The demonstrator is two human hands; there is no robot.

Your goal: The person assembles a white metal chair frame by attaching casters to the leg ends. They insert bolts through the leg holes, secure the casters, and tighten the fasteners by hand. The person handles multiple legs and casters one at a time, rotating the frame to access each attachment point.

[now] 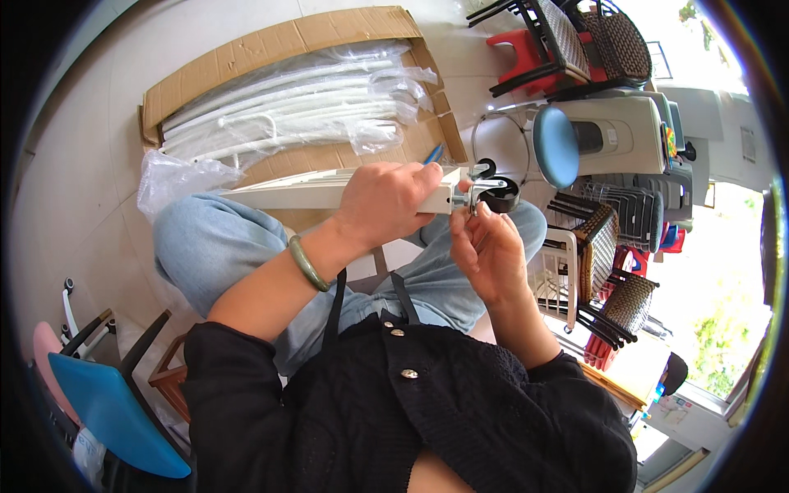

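Across my lap lies a white metal frame [304, 194], its right end fitted with casters. My left hand [385, 201] is wrapped round the frame close to that end; a green bangle [307, 263] circles the wrist. Beside the frame's end, a black caster wheel [500, 197] with a metal stem sticks out to the right, and a second caster [486, 168] shows behind it. The fingertips of my right hand [491, 253] pinch at the caster's stem where it meets the frame. Whether the stem is fully seated cannot be made out.
Beyond my knees an open cardboard box [283, 37] holds several white tubes [304, 103] in plastic wrap. A blue-handled tool [433, 154] lies by the box. To the right stand a round blue stool [555, 148] and stacked wicker chairs [598, 238]. A blue chair [115, 411] is at lower left.
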